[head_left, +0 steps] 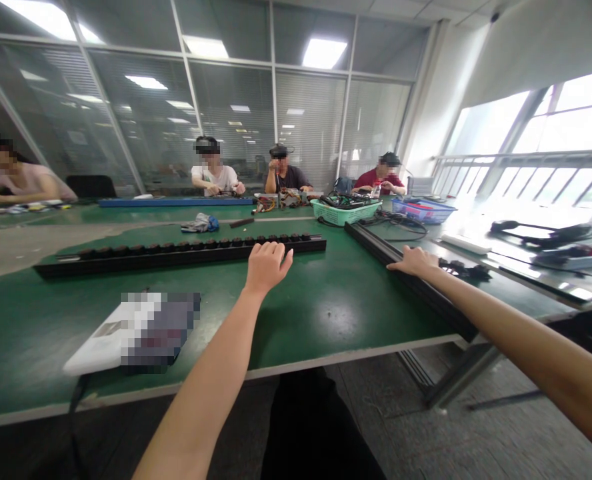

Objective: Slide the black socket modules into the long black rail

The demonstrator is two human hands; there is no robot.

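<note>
The left hand is open, fingers loosely spread, holding nothing. A long black knobbed strip lies at 12 o'clock, right at its fingertips, though contact is hard to tell; its long axis runs roughly 9 to 3 across the green desk. The right hand is open, flat and empty, lying at a black metal rail that runs 11 to 5. A black cable bundle sits at 3 o'clock. The left hand is nearer the strip, the right nearer the rail; both arms reach forward, nearly straight.
</note>
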